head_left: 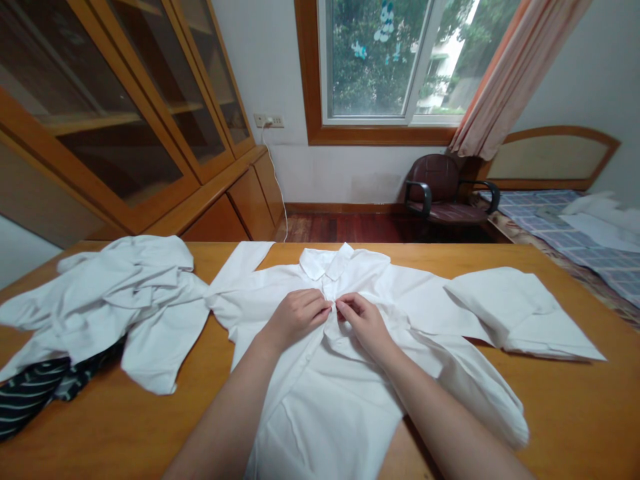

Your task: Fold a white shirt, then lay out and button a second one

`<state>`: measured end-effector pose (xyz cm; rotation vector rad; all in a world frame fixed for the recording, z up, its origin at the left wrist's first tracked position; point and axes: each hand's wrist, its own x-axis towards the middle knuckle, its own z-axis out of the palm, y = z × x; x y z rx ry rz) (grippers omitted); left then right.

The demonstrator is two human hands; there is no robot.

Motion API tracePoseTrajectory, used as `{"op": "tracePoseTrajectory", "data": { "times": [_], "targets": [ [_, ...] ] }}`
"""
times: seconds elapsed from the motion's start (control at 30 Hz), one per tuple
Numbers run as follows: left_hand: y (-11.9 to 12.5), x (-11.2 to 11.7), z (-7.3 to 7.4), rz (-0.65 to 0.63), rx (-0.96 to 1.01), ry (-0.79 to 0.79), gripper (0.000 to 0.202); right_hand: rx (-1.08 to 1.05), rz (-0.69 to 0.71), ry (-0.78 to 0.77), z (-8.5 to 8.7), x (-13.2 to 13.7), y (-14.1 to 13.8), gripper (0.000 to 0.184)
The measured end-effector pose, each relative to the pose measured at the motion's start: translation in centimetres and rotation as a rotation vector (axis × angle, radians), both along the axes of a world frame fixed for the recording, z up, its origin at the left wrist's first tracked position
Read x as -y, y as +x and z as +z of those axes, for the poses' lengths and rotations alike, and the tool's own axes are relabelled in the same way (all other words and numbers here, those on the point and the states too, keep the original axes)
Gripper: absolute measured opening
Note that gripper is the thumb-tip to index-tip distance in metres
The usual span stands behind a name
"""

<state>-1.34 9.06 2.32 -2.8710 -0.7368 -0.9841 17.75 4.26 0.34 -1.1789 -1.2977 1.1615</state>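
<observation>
The left hand (295,317) and the right hand (363,320) are each keeping a tight pinching grip on the front opening of the white collared cotton shirt (325,393), fingertips meeting just below its collar (327,261). The shirt is lying face up, spread across the orange-brown wooden tabletop (575,413). The fastening seems to be sitting at the topmost button; whether the front below is buttoned cannot be told. Both forearms are reaching forward and converging, wrists low on the cloth.

The white shirt (325,400) lies front-up, spread flat, its placket pinched by the left hand (296,316) and right hand (364,324), collar just beyond them.
</observation>
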Motion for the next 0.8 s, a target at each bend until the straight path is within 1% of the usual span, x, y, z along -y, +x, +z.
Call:
{"op": "tracePoseTrajectory", "data": {
  "times": [0.13,0.37,0.5,0.67,0.8],
  "targets": [
    [0.12,0.05,0.17,-0.01,-0.027,-0.003,0.015,-0.049,0.038,-0.062,-0.24,-0.38,0.08,0.03],
    [0.22,0.2,0.22,-0.033,-0.085,-0.009,0.019,-0.121,0.19,-0.238,-0.47,-0.53,0.36,0.038],
    [0.43,0.27,0.51,-0.042,-0.083,-0.036,0.023,-0.192,0.209,-0.304,-0.26,-0.53,0.54,0.036],
    [0.5,0.38,0.84,-0.035,-0.095,-0.152,0.024,-0.229,0.19,-0.309,-0.37,-0.48,0.42,0.032],
    [0.39,0.52,0.71,0.003,-0.076,-0.316,0.015,-0.16,0.172,-0.247,-0.73,-0.37,0.29,0.033]
  ]
}}
